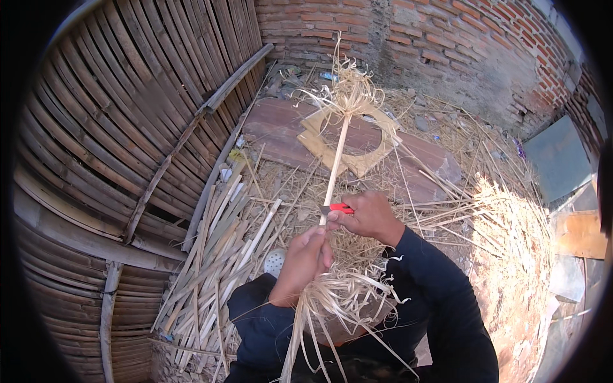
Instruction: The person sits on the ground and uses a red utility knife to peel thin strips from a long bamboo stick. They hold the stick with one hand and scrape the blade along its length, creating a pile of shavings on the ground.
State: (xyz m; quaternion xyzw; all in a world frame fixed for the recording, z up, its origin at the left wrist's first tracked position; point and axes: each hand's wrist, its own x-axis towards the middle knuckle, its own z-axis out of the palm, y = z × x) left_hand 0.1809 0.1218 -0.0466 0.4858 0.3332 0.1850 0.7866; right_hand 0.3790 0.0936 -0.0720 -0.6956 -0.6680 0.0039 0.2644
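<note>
My left hand is closed round the lower part of a pale bamboo stick, which slants up and away from me. Thin curled shavings hang in a bushy tuft at its far end. Just above the left hand, my right hand grips a red-handled utility knife. The knife's blade lies against the stick. Another bunch of long curled shavings spreads over my lap, below the left hand.
Split bamboo strips lie piled on the left beside a slatted bamboo wall. A board with a round hole rests on a brown panel. Straw-like shavings heap at the right. A brick wall closes off the back.
</note>
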